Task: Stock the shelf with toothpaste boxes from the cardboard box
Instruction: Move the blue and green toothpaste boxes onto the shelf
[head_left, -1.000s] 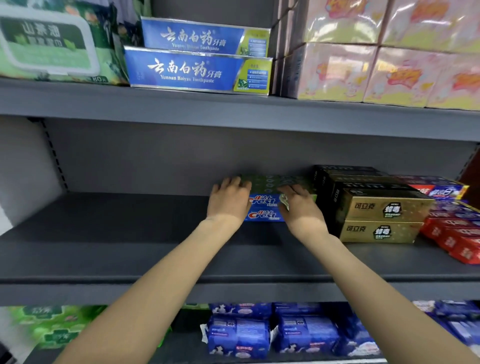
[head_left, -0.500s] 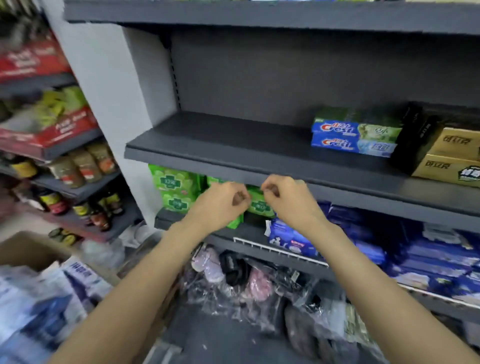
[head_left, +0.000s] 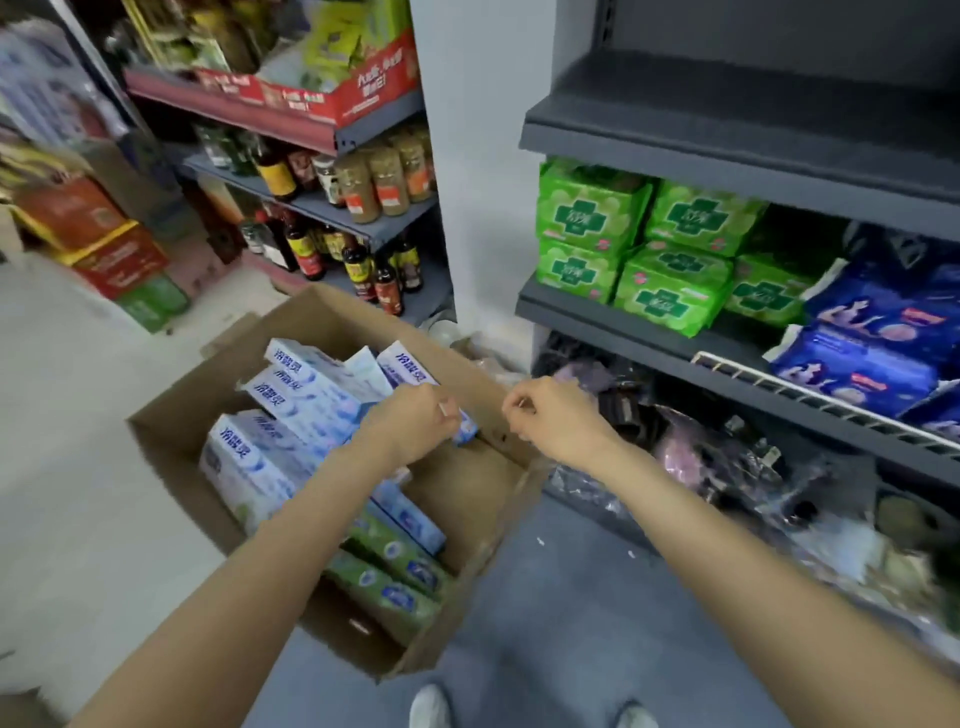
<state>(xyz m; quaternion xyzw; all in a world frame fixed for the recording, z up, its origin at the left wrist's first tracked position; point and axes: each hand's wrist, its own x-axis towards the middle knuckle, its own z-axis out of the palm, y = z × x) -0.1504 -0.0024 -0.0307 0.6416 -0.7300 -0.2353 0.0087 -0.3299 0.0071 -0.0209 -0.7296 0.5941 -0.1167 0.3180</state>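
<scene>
An open cardboard box (head_left: 470, 499) stands on the floor at the lower left of the grey shelf unit. Inside lie several white-and-blue toothpaste boxes (head_left: 296, 397) at the far side and green toothpaste boxes (head_left: 387, 590) at the near side. My left hand (head_left: 410, 423) hovers over the box's middle, fingers loosely curled, holding nothing; the end of one white-blue box pokes out beyond its knuckles. My right hand (head_left: 550, 415) hangs over the box's right rim, also loosely curled and holding nothing. The dark grey shelf board (head_left: 727, 156) is at the upper right.
Green soft packs (head_left: 592, 213) and blue packs (head_left: 872, 332) fill the shelf below that board. Dark bagged goods (head_left: 727, 457) lie at floor level on the right. Bottles and jars (head_left: 363, 187) line the left shelving. Stacked cartons (head_left: 104, 249) stand far left. My shoes (head_left: 428, 706) are at the bottom.
Both hands let go of the Crest boxes on the shelf and dropped down. My view swung down and left, from the shelf to the cardboard box.
</scene>
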